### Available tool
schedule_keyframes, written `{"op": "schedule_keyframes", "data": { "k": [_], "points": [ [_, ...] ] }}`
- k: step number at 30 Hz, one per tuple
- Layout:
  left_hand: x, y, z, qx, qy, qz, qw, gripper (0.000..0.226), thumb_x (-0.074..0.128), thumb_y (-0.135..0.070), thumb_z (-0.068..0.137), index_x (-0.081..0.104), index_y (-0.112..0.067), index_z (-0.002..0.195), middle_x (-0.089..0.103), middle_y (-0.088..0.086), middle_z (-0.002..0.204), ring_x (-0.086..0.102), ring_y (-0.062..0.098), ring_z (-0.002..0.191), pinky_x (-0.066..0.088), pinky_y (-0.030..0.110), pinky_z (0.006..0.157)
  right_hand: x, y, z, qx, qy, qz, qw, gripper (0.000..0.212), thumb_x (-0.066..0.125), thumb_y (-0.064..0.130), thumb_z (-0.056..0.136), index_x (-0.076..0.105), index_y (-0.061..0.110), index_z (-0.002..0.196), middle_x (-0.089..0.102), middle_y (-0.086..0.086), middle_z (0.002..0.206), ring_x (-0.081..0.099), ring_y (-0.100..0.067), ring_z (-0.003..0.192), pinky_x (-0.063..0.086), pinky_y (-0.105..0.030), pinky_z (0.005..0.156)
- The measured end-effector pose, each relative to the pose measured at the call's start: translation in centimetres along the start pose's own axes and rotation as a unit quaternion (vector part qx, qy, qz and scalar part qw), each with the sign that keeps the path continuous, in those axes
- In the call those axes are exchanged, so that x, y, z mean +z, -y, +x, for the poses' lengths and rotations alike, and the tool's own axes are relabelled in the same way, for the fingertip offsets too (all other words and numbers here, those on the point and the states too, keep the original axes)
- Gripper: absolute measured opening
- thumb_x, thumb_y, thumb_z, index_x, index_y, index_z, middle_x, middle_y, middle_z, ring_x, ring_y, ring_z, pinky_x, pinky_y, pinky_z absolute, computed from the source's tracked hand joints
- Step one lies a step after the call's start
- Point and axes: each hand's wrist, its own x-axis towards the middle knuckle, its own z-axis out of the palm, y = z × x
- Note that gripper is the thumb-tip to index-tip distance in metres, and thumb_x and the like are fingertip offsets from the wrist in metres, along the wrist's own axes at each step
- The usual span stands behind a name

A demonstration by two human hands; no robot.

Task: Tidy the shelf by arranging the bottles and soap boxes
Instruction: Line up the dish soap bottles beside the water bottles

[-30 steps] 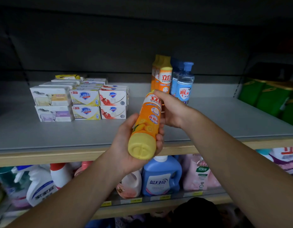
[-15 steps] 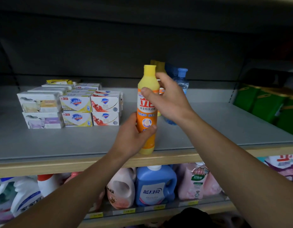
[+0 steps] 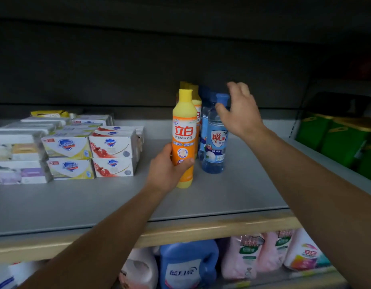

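Head view, looking down onto grey shelf (image 3: 232,197). Left hand (image 3: 167,171) wrapped round lower half of orange-and-yellow bottle (image 3: 184,130), thumb across the front label, bottle upright with base on or just above the shelf. Just behind it, more yellow-capped bottles (image 3: 196,97) in a row toward the back wall. Right hand (image 3: 241,113) raised beside cap of front blue bottle (image 3: 214,147), fingers spread and loosely bent, holding nothing; thumb near the cap, contact not clear. More blue bottles (image 3: 204,122) lined up behind the front one, touching or nearly touching the yellow row. Soap boxes (image 3: 91,151) stacked two high at left of shelf, well apart from the bottles: purple-and-yellow ones at far left, yellow-trimmed in the middle, red-trimmed nearest the bottles, further rows behind. Green packs (image 3: 336,134) at far right of shelf. Below, on lower shelf, blue detergent jug (image 3: 188,265) between pink refill pouches (image 3: 255,253) and a pale bottle.
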Motion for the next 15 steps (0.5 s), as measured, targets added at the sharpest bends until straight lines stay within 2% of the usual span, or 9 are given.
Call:
{"op": "schedule_keyframes", "data": {
  "k": [3,7,12,15],
  "points": [
    [1.4,0.1,1.8,0.004,-0.011,-0.002,1.0,0.056,0.075,-0.037,0.081,0.053,-0.019,0.13,0.063,-0.001,0.126,0.06,0.012,0.103,0.047,0.026,0.086,1.2,-1.2,0.1,-0.014,0.028,0.026,0.999,0.055,0.054,0.026,0.098,0.035,0.015,0.148,0.036,-0.006,0.15,0.048,-0.027,0.127,0.043,-0.038,0.099],
    [3.2,0.3,3.6,0.011,-0.031,0.001,0.999,0.052,0.077,-0.037,0.079,0.058,-0.02,0.125,0.067,-0.002,0.12,0.06,0.009,0.095,0.045,0.023,0.081,2.6,-1.7,-0.4,-0.024,-0.015,0.068,0.997,0.051,0.054,0.02,0.097,0.038,0.017,0.145,0.037,-0.004,0.149,0.049,-0.026,0.125,0.044,-0.036,0.097],
    [4.7,0.5,5.0,0.003,-0.039,0.016,0.999,0.055,0.075,-0.039,0.081,0.056,-0.019,0.128,0.065,-0.003,0.123,0.056,0.004,0.093,0.042,0.015,0.076,3.0,-1.5,-0.4,-0.008,-0.02,0.092,0.996,0.051,0.054,0.019,0.097,0.038,0.019,0.145,0.036,-0.002,0.151,0.046,-0.026,0.127,0.045,-0.039,0.1],
    [5.1,0.7,5.5,-0.004,-0.041,0.022,0.999,0.058,0.074,-0.042,0.081,0.054,-0.019,0.13,0.063,-0.003,0.127,0.054,0.005,0.096,0.044,0.021,0.081,2.9,-1.6,-0.4,-0.007,-0.021,0.097,0.995,0.051,0.054,0.02,0.098,0.037,0.02,0.146,0.035,-0.002,0.151,0.045,-0.024,0.128,0.045,-0.036,0.1]
  ]
}}
